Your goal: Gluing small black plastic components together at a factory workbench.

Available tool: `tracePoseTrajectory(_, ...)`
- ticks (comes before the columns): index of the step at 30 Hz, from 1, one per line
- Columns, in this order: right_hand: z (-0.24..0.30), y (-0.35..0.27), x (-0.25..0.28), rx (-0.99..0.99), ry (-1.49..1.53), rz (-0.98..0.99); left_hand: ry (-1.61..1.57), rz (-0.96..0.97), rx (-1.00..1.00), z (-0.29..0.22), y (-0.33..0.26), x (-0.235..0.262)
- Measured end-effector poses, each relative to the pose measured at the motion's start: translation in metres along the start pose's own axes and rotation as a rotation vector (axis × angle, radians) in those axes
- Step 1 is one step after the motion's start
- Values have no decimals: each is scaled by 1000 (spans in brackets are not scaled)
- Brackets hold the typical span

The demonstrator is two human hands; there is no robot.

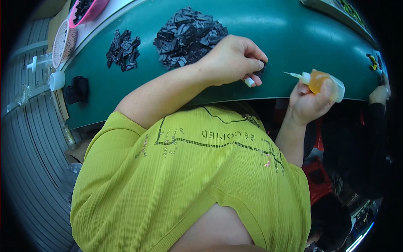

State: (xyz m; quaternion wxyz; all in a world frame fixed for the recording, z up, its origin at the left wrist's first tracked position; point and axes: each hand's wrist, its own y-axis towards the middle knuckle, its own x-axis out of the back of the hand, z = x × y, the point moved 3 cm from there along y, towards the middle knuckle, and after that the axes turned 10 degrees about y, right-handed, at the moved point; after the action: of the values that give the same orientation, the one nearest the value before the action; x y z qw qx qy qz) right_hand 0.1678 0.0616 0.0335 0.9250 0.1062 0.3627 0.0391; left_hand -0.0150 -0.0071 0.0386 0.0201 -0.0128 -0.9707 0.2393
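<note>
Fig.: we pinch a small black part (261, 68) in our left hand (233, 61), fingers clamped on it, just above the green bench (294, 42). Our right hand (310, 98) grips a glue bottle (321, 82), fingers closed round it, nozzle aimed at the part w/ a gap between. Risk: squeezing too hard could flood the part and stick our fingers; black-part piles (189, 35) sit nearby.
</note>
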Motion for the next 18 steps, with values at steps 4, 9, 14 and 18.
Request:
tracePoseTrajectory(4, -7, 8, 15, -165, 117, -145, 197, -104, -146, -13, 15, 6)
tracePoseTrajectory(9, -5, 10, 25, -148, 86, -153, 800, -458, -484, -54, 77, 6)
tracePoseTrajectory(14, -3, 12, 26, -95, 47, -63, 597, -326, -308, -76, 63, 29)
tracePoseTrajectory(18, -2, 9, 18, -67, 24, -109, 90, -311, -197, -56, 24, 80)
